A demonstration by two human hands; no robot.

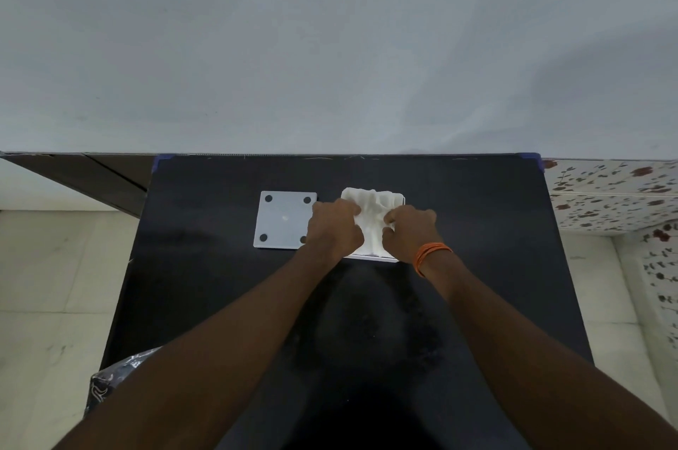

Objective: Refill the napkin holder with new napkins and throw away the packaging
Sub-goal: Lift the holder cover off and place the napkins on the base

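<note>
A white stack of napkins lies in a shallow white napkin holder on the black table, its top creased and bunched. My left hand presses on the stack's left side with fingers curled into the paper. On the stack's right side my right hand, with orange threads around the wrist, grips the napkins. A flat white square lid with dark round pads at its corners lies just left of the holder, partly under my left hand.
The black table stands against a pale wall. A crumpled dark patterned wrapper sits at the table's near left corner. Tiled floor shows on both sides, a flower-patterned surface to the right.
</note>
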